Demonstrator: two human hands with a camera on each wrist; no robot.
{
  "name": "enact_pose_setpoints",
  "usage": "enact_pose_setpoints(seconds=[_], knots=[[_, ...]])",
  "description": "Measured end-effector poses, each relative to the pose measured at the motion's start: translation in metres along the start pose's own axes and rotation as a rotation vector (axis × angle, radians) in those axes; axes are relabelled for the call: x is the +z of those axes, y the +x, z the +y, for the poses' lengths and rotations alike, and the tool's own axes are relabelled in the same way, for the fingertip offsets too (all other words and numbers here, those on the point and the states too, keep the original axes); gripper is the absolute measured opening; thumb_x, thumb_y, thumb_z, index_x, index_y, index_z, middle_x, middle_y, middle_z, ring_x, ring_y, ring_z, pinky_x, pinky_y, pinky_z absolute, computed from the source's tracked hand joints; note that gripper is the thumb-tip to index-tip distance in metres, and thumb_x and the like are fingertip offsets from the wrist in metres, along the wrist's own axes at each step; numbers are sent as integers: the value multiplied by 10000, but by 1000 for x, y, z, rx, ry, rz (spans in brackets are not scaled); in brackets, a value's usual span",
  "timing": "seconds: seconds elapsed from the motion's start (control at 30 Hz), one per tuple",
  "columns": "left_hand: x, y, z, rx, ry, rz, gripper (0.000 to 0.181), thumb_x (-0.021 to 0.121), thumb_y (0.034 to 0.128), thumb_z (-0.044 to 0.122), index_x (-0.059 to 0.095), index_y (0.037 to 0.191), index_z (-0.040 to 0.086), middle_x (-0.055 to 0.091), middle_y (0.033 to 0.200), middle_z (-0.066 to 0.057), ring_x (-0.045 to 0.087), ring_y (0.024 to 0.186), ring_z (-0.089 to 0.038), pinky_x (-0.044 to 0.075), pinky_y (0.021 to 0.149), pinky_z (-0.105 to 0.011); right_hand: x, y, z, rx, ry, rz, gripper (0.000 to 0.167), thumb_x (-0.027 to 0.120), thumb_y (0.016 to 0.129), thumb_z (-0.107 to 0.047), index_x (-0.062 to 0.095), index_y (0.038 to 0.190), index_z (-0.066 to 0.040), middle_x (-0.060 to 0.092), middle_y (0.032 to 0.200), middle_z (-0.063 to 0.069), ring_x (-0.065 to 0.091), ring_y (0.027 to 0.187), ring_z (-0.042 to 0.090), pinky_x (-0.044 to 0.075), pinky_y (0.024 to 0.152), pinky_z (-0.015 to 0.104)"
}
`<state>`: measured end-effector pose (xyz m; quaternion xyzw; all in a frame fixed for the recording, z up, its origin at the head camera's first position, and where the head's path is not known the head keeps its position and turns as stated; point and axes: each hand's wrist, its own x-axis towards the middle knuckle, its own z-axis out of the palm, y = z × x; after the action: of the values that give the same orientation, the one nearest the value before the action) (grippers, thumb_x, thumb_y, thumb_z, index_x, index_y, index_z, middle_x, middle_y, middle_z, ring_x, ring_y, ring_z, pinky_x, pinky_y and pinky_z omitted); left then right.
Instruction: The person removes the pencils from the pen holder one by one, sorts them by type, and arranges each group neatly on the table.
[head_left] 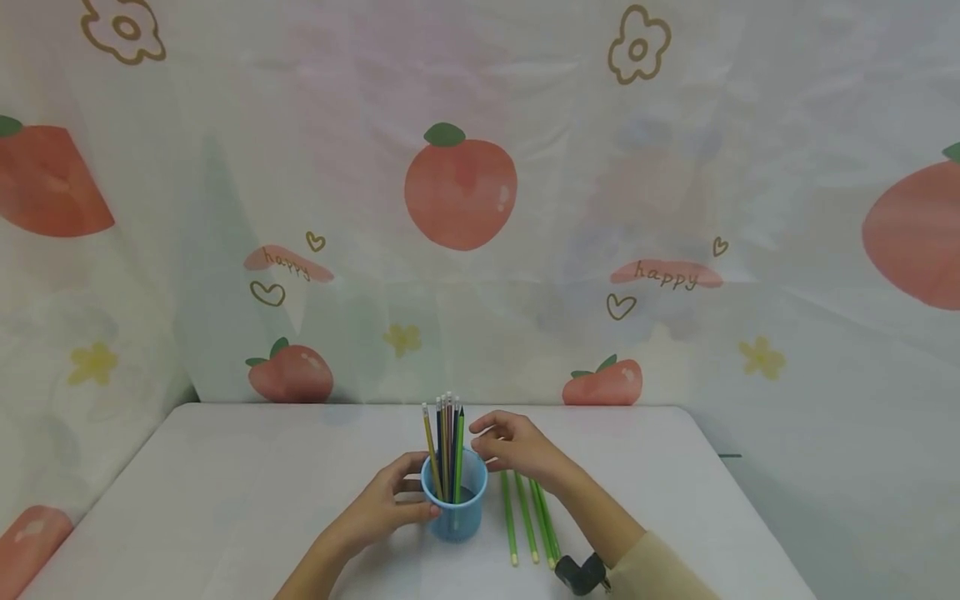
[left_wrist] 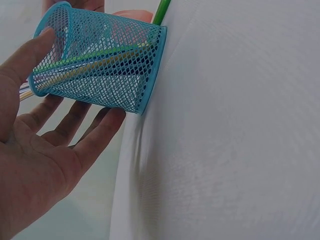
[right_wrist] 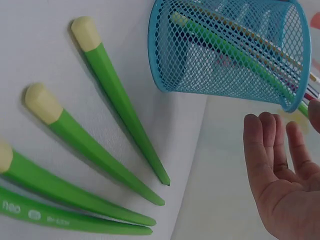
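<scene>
Four slim green pencils (right_wrist: pixel 124 103) lie on white table (head_left: pixel 225 483), right of round blue mesh cup (head_left: pixel 459 522), long axes toward far edge, pale ends nearest you. Your right hand (head_left: pixel 517 442) is nearer, pencils on your side of fingertips; its fingers loosely spread, holding nothing, beside cup rim. Your left hand (head_left: pixel 384 500) grips cup. Right edge well apart; room looks ample.

Dim, diffuse light, soft faint shadows
</scene>
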<state>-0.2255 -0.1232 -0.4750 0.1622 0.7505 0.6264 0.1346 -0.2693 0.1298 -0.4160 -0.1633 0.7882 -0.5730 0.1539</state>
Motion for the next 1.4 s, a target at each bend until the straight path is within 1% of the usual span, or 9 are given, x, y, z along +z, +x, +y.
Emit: enact_pose_setpoints(seconds=[0.07,0.23,0.37,0.63,0.83,1.03,1.2,1.3,1.4], knots=[[0,0,0,-1,9,2,722,820,830,219,456,1437,74,519,1419,-186,562,1251,-382,512,1004,-517,2,1,0,-7,-13,-2,366,667,958,-220,589,1235,6,638,1031,124,651,905,207,611,818,418],[0,0,1,-11,11,0,726,816,834,230,450,1443,79,517,1424,-183,554,1262,-388,506,1009,-528,6,4,2,-10,-55,6,321,660,959,-225,616,1206,-25,648,1048,104,623,915,202,614,792,369],[0,0,1,-9,13,2,724,814,835,231,451,1444,83,516,1428,-177,553,1266,-386,503,1012,-529,9,5,5,-24,-74,19,274,656,964,-231,639,1175,-57,651,1057,87,613,935,210,612,777,363],[0,0,1,-8,14,-4,722,817,831,231,457,1439,84,514,1428,-183,553,1263,-389,503,1015,-525,11,8,8,-32,-108,39,268,658,964,-277,647,1144,-79,635,1056,70,616,935,210,602,769,346],[0,0,0,-9,16,-2,729,819,829,229,452,1442,83,509,1433,-189,556,1258,-385,505,1013,-520,13,7,6,-21,-97,46,256,672,956,-294,645,1101,-85,625,1038,69,613,939,231,595,771,344],[0,1,0,-8,7,-10,731,819,830,234,451,1443,81,510,1430,-189,555,1259,-386,508,1011,-513,15,5,4,-24,-89,75,267,684,946,-324,643,1063,-87,638,1023,60,615,933,240,582,774,347],[0,2,2,-7,17,-3,727,823,826,244,461,1437,94,516,1427,-185,558,1256,-384,506,1011,-523,14,3,4,-55,-66,93,255,676,954,-300,642,1062,-71,647,1024,71,628,928,222,600,788,366],[0,2,2,-10,20,4,729,827,821,240,463,1434,88,518,1424,-193,561,1251,-388,504,1011,-530,11,1,3,-74,-40,86,263,667,962,-282,633,1081,-50,656,1034,86,640,940,210,607,803,374],[0,2,2,-18,22,6,734,829,819,236,461,1435,81,518,1424,-198,560,1252,-391,500,1015,-531,6,-2,3,-83,-14,80,272,660,969,-264,614,1101,-31,659,1048,109,657,964,229,607,830,398]])
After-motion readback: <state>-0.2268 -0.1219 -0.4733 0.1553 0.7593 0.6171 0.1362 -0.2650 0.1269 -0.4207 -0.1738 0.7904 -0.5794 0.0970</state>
